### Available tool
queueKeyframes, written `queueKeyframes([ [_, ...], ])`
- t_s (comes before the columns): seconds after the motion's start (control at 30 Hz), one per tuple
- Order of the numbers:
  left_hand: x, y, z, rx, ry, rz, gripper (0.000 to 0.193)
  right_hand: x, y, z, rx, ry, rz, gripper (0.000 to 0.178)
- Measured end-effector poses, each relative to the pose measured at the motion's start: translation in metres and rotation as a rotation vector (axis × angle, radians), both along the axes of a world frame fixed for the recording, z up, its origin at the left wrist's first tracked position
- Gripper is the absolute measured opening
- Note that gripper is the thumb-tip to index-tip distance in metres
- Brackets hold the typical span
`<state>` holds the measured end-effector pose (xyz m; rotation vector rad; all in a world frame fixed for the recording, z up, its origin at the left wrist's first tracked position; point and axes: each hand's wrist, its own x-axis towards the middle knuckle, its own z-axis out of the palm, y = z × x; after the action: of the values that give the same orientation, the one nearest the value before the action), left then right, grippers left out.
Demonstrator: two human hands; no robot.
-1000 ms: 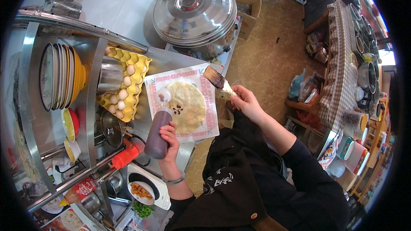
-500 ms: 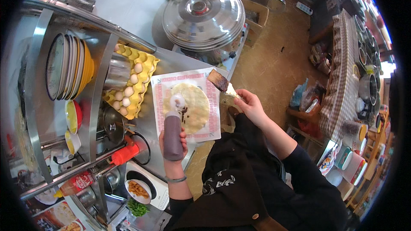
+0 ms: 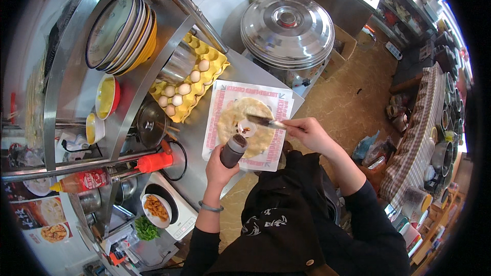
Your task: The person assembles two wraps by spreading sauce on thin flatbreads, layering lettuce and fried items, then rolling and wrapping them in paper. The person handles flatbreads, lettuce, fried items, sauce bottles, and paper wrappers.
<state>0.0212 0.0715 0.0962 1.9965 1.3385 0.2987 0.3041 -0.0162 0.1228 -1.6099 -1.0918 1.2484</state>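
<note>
My left hand point(image 3: 220, 167) is wrapped round a grey-brown squeeze bottle point(image 3: 232, 154), its dark, sauce-coated end facing up at the near edge of a round pale flatbread point(image 3: 229, 118). Beside that end, over the flatbread, is a white ring-shaped piece point(image 3: 247, 129) that looks like the bottle's lid. Dark sauce spots show within and around it. The flatbread lies on printed white paper point(image 3: 211, 145). From the right, my right hand point(image 3: 308, 134) pinches the pale handle of a flat brush point(image 3: 263, 120); its dark bristles are above the flatbread, close to the ring. Whether they touch it I cannot tell.
A yellow egg tray point(image 3: 212, 58) stands behind left of the paper, beside a metal shelf holding stacked bowls point(image 3: 120, 35). Large steel lids point(image 3: 287, 30) sit at the back. A red squeeze bottle point(image 3: 154, 162) and a dish of brown food point(image 3: 156, 209) are nearer on the left.
The squeeze bottle has tipped so its sauce-coated end faces up. My right hand has brought the brush left over the flatbread, turned edge-on. The whole view has shifted and turned.
</note>
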Motion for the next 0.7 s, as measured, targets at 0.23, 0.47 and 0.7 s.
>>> queueKeyframes([
  [0.23,-0.006,0.008,0.015,0.301,0.169,-0.132,0.063,-0.021,0.033,0.015,0.146,-0.292,0.237,0.023],
  [0.47,-0.016,0.013,0.014,0.300,0.113,-0.039,0.066,-0.032,0.031,0.030,0.314,-0.557,0.357,0.022],
  [0.7,-0.025,0.016,0.009,0.392,0.041,0.058,0.065,-0.036,0.023,0.045,0.266,-0.799,0.447,0.018],
])
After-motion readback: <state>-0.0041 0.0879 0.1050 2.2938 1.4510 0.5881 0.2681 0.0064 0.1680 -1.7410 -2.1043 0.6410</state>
